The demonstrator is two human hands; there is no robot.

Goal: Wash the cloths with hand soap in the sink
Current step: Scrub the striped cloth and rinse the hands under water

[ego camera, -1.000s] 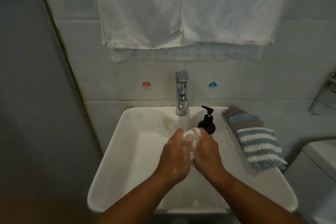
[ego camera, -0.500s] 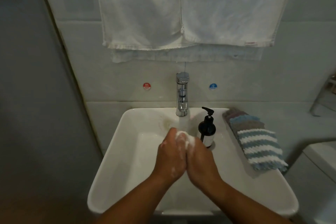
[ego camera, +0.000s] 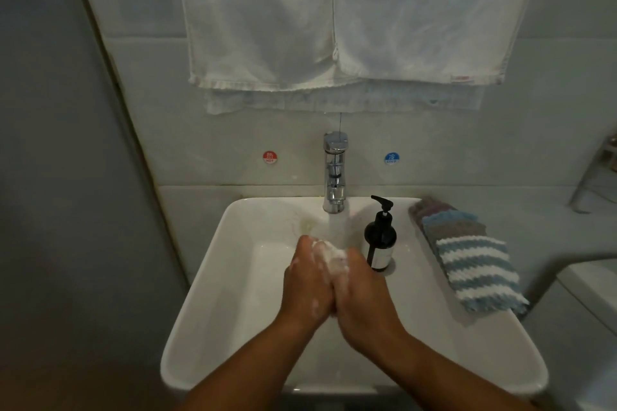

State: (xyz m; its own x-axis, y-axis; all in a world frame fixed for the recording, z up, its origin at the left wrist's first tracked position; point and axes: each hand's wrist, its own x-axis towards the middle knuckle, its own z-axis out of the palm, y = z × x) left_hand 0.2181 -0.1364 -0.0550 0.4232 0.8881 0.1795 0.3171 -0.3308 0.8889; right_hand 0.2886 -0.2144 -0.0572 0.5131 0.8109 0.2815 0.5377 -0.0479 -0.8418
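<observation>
one sudsy cloth (ego camera: 330, 255) is bunched between left hand (ego camera: 309, 284) and right hand (ego camera: 364, 294). each grip is curled tight round it, over the sink (ego camera: 207, 280) basin and under the running faucet (ego camera: 335, 173). judged mid-wash: lather is on, rinsing not done. the stack of cloths (ego camera: 474, 270) on the sink's right rim looks dry and unwashed, so most of the work is left. the soap bottle (ego camera: 380, 237) stands just beside the right hand, label too small to read. wall stickers read "hot" (ego camera: 269, 157) on red and "cold" (ego camera: 391, 158) on blue.
</observation>
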